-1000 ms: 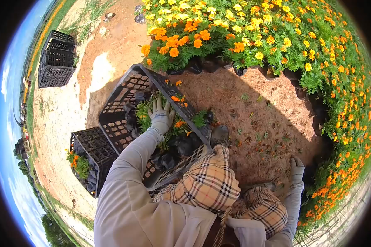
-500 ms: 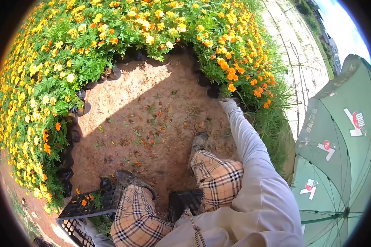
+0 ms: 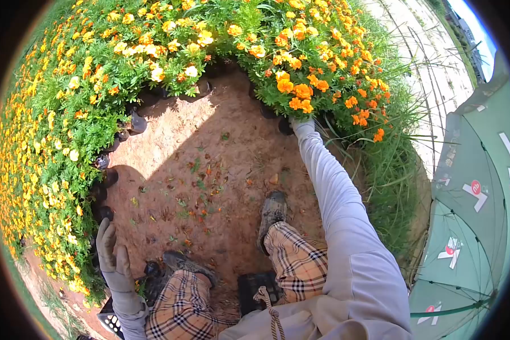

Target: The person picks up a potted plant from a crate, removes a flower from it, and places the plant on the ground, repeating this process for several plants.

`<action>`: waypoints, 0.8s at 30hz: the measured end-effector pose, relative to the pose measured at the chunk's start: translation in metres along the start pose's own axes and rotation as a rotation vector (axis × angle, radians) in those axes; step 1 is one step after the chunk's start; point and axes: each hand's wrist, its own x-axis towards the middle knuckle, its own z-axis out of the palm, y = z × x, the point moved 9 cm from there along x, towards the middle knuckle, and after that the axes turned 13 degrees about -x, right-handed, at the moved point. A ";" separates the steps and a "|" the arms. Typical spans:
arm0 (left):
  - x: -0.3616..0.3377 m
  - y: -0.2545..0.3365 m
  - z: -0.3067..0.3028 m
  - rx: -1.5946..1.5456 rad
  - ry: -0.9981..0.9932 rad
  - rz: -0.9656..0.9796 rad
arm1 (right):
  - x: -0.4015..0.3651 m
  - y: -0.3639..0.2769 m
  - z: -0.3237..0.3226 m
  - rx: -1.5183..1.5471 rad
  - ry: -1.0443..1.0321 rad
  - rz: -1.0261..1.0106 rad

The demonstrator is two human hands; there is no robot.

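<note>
My left hand (image 3: 113, 249), in a dirty grey glove, is raised at the lower left beside the row of black plant bags (image 3: 105, 213). Its fingers are apart and nothing is between them. My right arm reaches forward to the marigolds (image 3: 300, 93) at the upper right. The gloved right hand (image 3: 303, 126) is low at the base of these orange flowers, by a black bag. Leaves and blooms hide its fingers, so what it holds cannot be made out.
Bare reddish soil (image 3: 209, 153) with scattered petals lies between my boots and the plants. A black crate (image 3: 110, 322) is at the lower left, partly behind my left arm. A black stool-like object (image 3: 258, 290) stands between my legs. A green umbrella (image 3: 464, 226) is at the right.
My left hand has left the crate and moved up and forward, fingers spread. My right hand has gone slightly further under the flowers. The view has shifted.
</note>
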 end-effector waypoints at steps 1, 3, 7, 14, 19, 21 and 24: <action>0.009 -0.004 0.017 -0.085 -0.045 -0.050 | 0.003 -0.003 0.009 0.082 0.034 -0.064; 0.016 -0.017 0.047 -0.258 -0.133 -0.164 | 0.010 -0.010 0.026 0.157 0.060 -0.125; 0.009 -0.050 0.080 -0.289 -0.272 -0.330 | -0.002 -0.083 -0.005 -0.361 -0.116 0.181; -0.004 -0.092 0.094 -0.351 -0.279 -0.414 | 0.000 -0.115 -0.008 -0.505 0.023 -0.105; 0.016 -0.109 0.123 -0.153 -0.297 -0.219 | -0.087 -0.181 -0.005 -0.529 -0.082 -0.494; 0.026 -0.083 0.140 0.157 -0.275 0.086 | -0.122 -0.200 0.018 0.007 -0.268 -0.425; 0.032 -0.045 0.135 0.297 -0.156 0.204 | -0.207 -0.295 0.015 0.598 -0.579 -0.317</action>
